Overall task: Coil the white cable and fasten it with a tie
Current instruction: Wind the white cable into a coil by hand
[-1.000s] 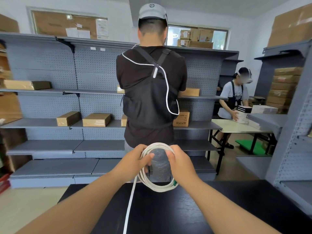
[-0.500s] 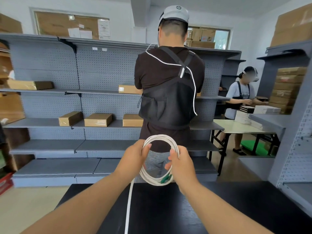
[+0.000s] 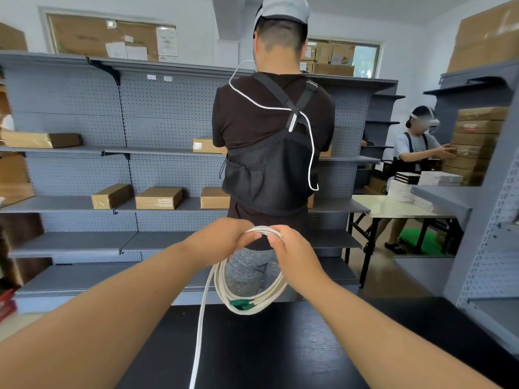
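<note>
As hands (image 3: 224, 238) (image 3: 296, 255) grip cable (image 3: 247, 311), shelf (image 3: 70, 204) w/boxes (image 3: 158, 197).

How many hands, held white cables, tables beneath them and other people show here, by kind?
Hands: 2, the left hand and the right hand, both gripping the coil's top
Cables held: 1, the white cable
Tables beneath: 1, the black table
Other people: 2, the person at the shelves and the person at the far table
Total: 6

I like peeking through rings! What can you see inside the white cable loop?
Through the white cable loop show a standing person's grey trousers. The left grip and right grip cover the loop's top, so what's behind them is hidden.
</note>
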